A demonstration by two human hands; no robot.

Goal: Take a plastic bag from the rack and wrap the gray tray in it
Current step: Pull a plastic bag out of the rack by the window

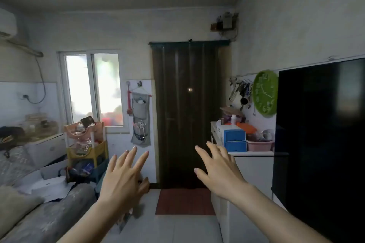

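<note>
The gray tray does not show anywhere in this view, and no plastic bag can be picked out either, so by the look of things the task has hardly begun: the bag is not yet taken and all the wrapping is left. The likely source is the rack (87, 148), a stack of pink, yellow and dark tiers crammed with small items, standing under the window (92, 89) at the left, though its contents are too cluttered to tell a bag among them. The left hand (122, 179) and the right hand (219, 173) are both raised in front of the person, fingers spread wide, holding nothing. The left one is nearer the rack. Ahead, the floor (177, 229) is open up to the dark door (187, 114), with a red mat (183, 201) before it. The way is narrow: a gray sofa (49, 217) strewn with papers hems the left side, and a white surface (250, 153) carrying blue drawers and a pink basket, then a large black screen (320, 144), crowd the right
</note>
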